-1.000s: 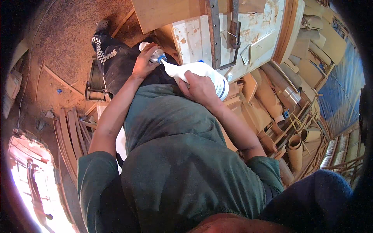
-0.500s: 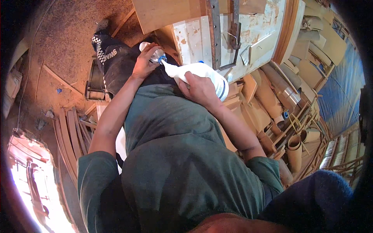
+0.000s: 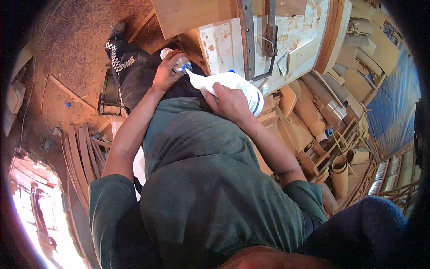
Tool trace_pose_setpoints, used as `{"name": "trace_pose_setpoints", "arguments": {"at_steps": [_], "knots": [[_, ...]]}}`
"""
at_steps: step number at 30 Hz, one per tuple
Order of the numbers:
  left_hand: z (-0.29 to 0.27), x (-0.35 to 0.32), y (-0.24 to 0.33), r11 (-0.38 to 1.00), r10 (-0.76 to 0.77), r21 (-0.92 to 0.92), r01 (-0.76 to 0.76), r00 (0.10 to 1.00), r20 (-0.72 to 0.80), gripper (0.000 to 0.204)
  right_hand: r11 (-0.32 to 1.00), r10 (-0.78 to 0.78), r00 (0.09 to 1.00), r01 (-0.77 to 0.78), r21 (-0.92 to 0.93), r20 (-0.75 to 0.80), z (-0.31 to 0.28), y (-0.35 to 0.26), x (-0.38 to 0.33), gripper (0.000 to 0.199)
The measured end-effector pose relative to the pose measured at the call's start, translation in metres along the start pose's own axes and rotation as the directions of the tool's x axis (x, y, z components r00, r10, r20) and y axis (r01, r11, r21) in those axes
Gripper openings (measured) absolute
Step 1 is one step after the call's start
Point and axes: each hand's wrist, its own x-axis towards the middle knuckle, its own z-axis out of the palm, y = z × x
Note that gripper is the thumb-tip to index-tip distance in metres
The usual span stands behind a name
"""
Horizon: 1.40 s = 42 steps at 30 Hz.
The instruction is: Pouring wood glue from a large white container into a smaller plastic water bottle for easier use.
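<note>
My left hand (image 3: 166, 73) is closed around a small clear plastic bottle (image 3: 180, 64) with a blue ring at its neck and white at its far end. The bottle lies tilted, its mouth toward the right. My right hand (image 3: 228, 102) grips a large white bottle (image 3: 239, 85), also tilted, with its narrow spout (image 3: 193, 77) at the small bottle's mouth. White shows where the two necks meet; I cannot tell whether liquid is flowing. Both bottles are held above my dark trousers, in front of my green shirt.
Ahead to the right stands a worktable (image 3: 224, 45) with a paint-stained white top and a metal clamp (image 3: 249, 45) over it. Curved wooden pieces and offcuts (image 3: 309, 116) pile up at the right. Wood strips (image 3: 80, 157) lie on the dusty floor at left.
</note>
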Motion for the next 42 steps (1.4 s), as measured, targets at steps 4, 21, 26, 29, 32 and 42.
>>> {"name": "trace_pose_setpoints", "arguments": {"at_steps": [4,21,26,29,32,42], "knots": [[-0.001,0.001,-0.001,1.000,0.001,-0.032,0.000,0.999,0.034,0.071,1.000,0.001,1.000,-0.001,-0.004,0.004,0.002,0.002,-0.001,0.029],[0.002,-0.003,-0.006,1.000,0.000,-0.027,0.001,1.000,0.006,0.069,1.000,0.013,1.000,-0.014,0.014,0.024,0.004,0.000,0.000,0.027],[-0.001,0.004,0.004,0.999,-0.007,-0.034,0.008,1.000,0.007,0.069,1.000,0.026,1.000,-0.026,-0.001,0.013,0.004,0.004,0.001,0.028],[-0.012,0.003,0.011,1.000,-0.006,-0.011,0.006,1.000,0.014,0.067,1.000,0.007,1.000,-0.007,0.006,0.000,0.005,0.001,0.003,0.030],[-0.009,0.001,0.011,1.000,-0.008,-0.006,0.009,1.000,0.020,0.063,1.000,0.003,1.000,-0.002,0.022,-0.008,0.007,0.001,0.001,0.032],[-0.001,-0.004,0.002,0.997,0.024,-0.068,-0.023,0.999,0.021,0.068,0.992,0.091,0.995,-0.093,0.080,0.029,0.010,0.000,-0.001,0.024]]}}
